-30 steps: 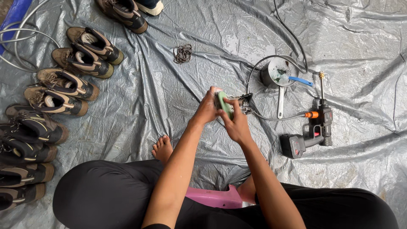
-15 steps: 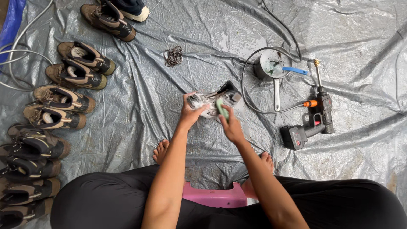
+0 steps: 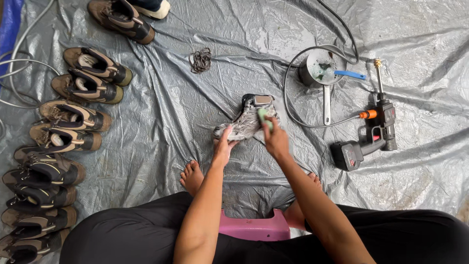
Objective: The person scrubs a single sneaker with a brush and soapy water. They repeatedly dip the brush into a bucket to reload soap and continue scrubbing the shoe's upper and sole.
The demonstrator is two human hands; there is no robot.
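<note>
Grey plastic tarp (image 3: 161,112) covers the floor. Centre frame: soapy grey hiking boot (image 3: 246,120) lying on it, left hand (image 3: 223,146) gripping the toe end, right hand (image 3: 276,139) with fingers closed around a green sponge (image 3: 264,117) pressed on the boot. Right of it: saucepan (image 3: 320,73), cordless sprayer (image 3: 369,134). Left edge: row of boots (image 3: 63,146). Pink stool (image 3: 254,227) at bottom.

One view only: head cam, worn by seated person, looks steeply down past own knees and forearms at grey tarp (image 3: 185,112) on ground. Mid-close range; fingers (image 3: 267,128) sit near frame centre. Row of boots (image 3: 73,117) runs down far left of fingers, cordless sprayer (image 3: 366,139) right. No 2nd view, so no overlap.
</note>
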